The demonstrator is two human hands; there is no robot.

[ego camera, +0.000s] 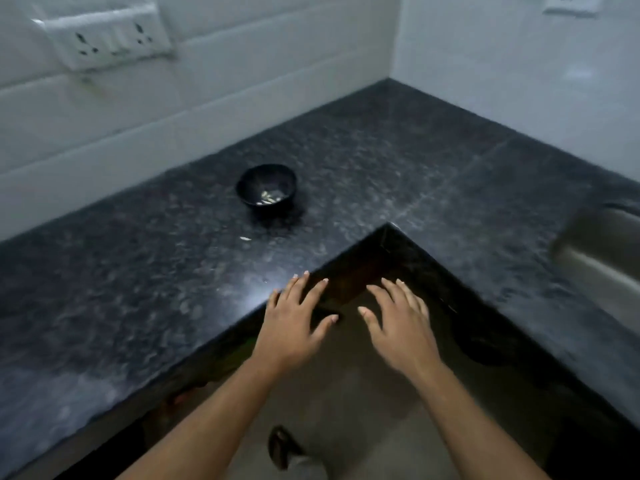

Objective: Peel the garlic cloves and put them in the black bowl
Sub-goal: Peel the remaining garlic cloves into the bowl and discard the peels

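Speckled black granite forms an L-shaped counter (381,161), glossy and slightly blurred in the head view. The left hand (294,323) and the right hand (401,327) hover side by side at its inner corner — both flat, fingers spread wide, holding nothing. Beyond the left hand's fingertips, well apart, sits the round black bowl (266,188) with pale garlic cloves (268,198) inside. A pale scrap (245,238) — clove or skin, unclear — lies between bowl and left hand.
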